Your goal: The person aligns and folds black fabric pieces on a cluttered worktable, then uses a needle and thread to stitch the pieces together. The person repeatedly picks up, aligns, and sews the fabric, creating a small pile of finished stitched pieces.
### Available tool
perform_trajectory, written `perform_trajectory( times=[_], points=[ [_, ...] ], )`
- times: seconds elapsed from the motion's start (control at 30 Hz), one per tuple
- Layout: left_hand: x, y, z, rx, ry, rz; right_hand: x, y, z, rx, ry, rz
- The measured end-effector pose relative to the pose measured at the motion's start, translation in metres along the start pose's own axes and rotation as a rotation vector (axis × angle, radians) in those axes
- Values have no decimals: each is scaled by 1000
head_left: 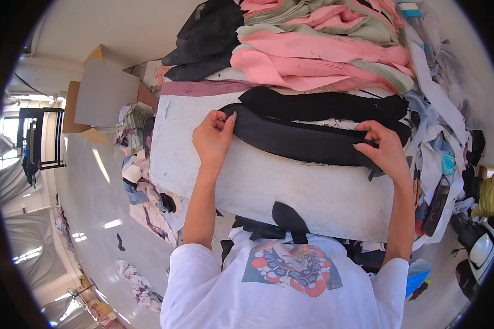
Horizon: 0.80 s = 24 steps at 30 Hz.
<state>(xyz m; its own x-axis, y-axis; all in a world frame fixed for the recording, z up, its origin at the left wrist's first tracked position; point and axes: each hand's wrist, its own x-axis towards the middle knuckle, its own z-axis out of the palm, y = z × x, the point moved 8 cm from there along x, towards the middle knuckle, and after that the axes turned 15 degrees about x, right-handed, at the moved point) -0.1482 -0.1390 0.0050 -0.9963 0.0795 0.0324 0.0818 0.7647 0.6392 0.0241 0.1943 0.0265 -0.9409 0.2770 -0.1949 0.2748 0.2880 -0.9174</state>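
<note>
Cloth strip [296, 138], dark, smooth and gently curved with a frayed lower edge, stretches across the white counter [313, 197], pinched near its ends in the narrow grip of left hand [211, 140] and right hand [387, 152]. Spreading and aligning it appears to be the step underway; the next move likely calls for light, even tension. Black fabric [324, 105] lies just behind; beyond, pink and sage layers [318, 60] fold softly.
</note>
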Motion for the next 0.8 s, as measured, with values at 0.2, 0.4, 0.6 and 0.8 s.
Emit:
perform_trajectory(
  times=[0.2, 0.4, 0.6, 0.8],
  points=[
    [2, 2, -3, 72, 10, 17, 0, 3, -1, -108, 29, -10],
    [-7, 37, -22, 402, 146, 151, 1, 2, 0, -208, 43, -36],
    [-32, 85, 36, 553, -29, 773, 1, 0, 2, -237, 36, -74],
    [-31, 75, 48, 663, -121, 814, 0, -3, -3, -304, 36, -20]
  ],
)
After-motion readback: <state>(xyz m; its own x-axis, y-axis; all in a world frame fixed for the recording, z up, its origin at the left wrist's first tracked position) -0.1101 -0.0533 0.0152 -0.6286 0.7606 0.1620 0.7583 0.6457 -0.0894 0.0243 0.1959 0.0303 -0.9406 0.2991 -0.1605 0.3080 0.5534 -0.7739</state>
